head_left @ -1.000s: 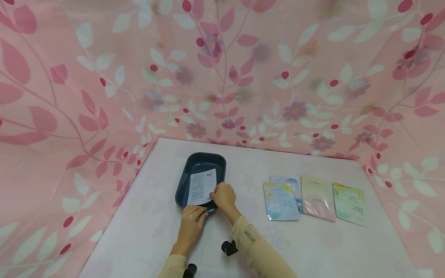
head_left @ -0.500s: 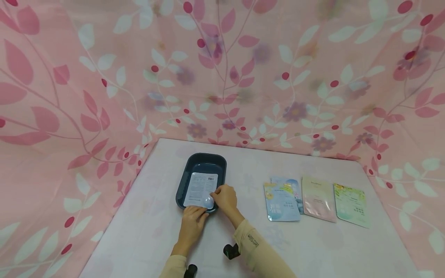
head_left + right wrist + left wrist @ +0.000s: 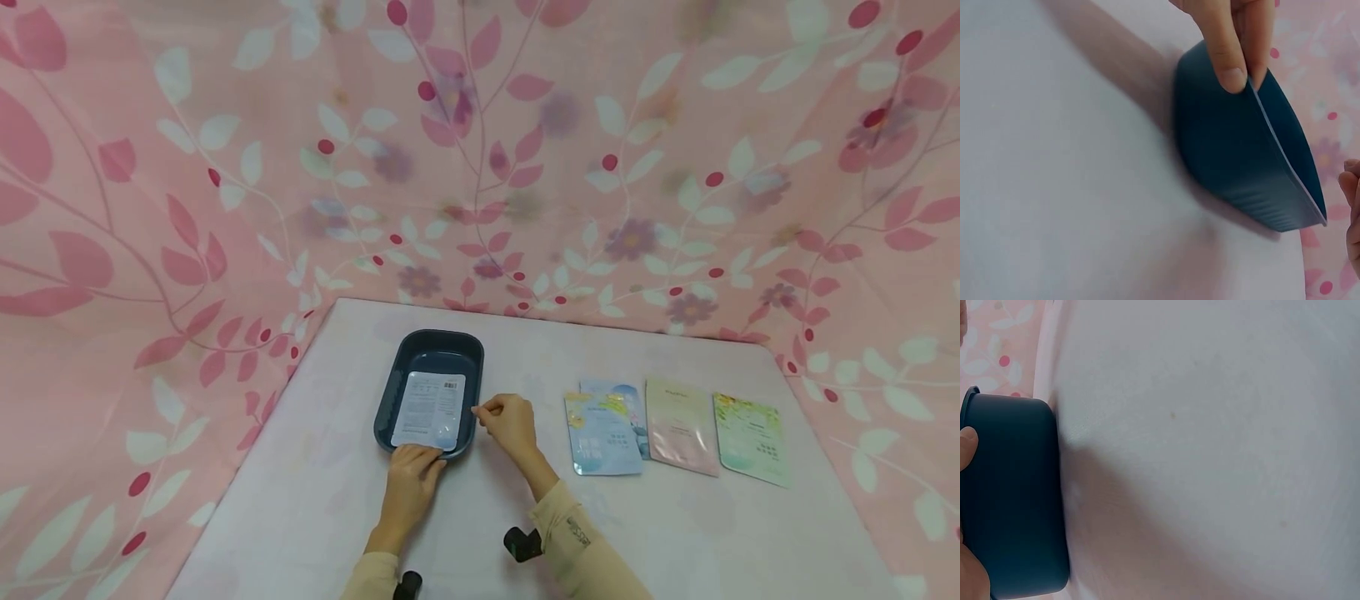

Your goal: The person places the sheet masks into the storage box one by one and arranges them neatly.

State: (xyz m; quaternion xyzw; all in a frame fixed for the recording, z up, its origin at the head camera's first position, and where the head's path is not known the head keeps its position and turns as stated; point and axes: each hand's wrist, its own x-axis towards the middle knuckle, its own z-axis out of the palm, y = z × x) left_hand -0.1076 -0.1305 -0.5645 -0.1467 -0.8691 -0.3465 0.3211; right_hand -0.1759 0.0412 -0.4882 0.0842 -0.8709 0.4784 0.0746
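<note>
Nearest, the left hand (image 3: 410, 484) is laid at the near end of the dark blue tray (image 3: 389, 398); fingers are curled over the tray's near rim, thumb seen against its outer wall in the left wrist view. Just right of the tray, the right hand (image 3: 512, 421) is held over the tabletop (image 3: 315, 500), thumb and forefinger pinched together on nothing, apart from the tray's right rim. Inside the tray a white sachet (image 3: 430, 410) is lying flat, printed back up, barcode at its far end. Further right, well apart from the tray, four face-mask sachets are laid in a row: two overlapping blue ones (image 3: 604, 433), a beige one (image 3: 679, 425), a green one (image 3: 750, 438). Behind, pink leaf-print cloth (image 3: 480, 150) is hung.
</note>
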